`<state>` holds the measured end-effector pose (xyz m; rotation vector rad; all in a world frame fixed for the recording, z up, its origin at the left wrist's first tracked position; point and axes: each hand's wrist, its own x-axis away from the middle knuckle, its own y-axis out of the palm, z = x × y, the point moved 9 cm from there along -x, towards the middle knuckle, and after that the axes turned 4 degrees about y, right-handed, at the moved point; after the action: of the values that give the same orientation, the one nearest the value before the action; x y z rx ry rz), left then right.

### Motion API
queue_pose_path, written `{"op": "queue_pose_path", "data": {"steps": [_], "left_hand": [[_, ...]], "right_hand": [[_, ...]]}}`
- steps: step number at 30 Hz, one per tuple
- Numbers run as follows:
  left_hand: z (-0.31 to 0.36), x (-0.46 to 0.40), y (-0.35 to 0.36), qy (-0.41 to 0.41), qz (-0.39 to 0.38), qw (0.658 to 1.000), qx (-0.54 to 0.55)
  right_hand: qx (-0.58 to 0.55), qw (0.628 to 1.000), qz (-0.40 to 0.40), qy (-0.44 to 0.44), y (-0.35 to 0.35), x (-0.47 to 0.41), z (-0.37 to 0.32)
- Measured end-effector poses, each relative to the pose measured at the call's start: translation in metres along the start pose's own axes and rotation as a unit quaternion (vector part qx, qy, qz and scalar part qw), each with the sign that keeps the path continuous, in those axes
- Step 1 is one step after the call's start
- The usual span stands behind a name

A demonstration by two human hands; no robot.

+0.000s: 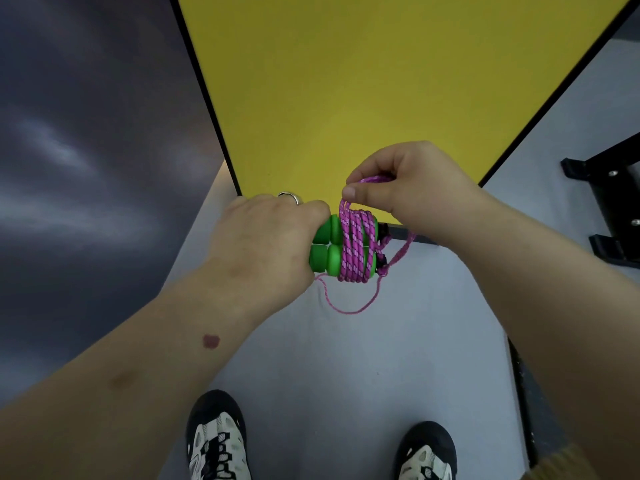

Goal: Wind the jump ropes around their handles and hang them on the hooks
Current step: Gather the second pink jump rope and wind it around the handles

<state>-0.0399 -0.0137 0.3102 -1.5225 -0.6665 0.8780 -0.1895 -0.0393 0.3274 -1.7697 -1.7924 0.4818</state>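
A yellow panel point(363, 81) with a black edge fills the upper centre of the view and narrows toward the hands. A dark grey surface point(86, 150) lies to its left. Pale grey floor point(381, 358) occupies the lower centre and the right side. A black bracket point(616, 216) with visible screw heads sits at the right edge.

Two forearms enter from the lower corners. Two black-and-white shoes point(216, 441) stand on the floor at the bottom of the frame, well below the hands.

The left hand point(263, 244) is closed around the near ends of the two green handles point(327, 245), which are held side by side, one above the other, in front of the lower tip of the yellow panel. A silver ring point(290, 197) is worn on one finger of this hand.

The right hand point(408, 188) is curled, with thumb and fingers pinching a loop of the pink rope point(356, 247) just above the handles. The rope is wound in several close turns around both handles, to the right of the left hand. A loose length of rope hangs below the bundle in a slack curve, and another strand runs off to the right under the right hand.
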Motion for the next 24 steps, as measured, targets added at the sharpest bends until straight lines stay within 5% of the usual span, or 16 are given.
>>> {"op": "queue_pose_path", "data": {"steps": [9, 24], "left_hand": [[-0.012, 0.000, -0.004, -0.027, 0.016, 0.999, 0.016], [-0.028, 0.002, 0.011, -0.075, -0.006, 0.997, -0.018]], "right_hand": [[0.021, 0.985, -0.122, 0.117, 0.050, 0.005, 0.067], [0.205, 0.974, -0.092, -0.019, 0.083, 0.082, 0.006]]}}
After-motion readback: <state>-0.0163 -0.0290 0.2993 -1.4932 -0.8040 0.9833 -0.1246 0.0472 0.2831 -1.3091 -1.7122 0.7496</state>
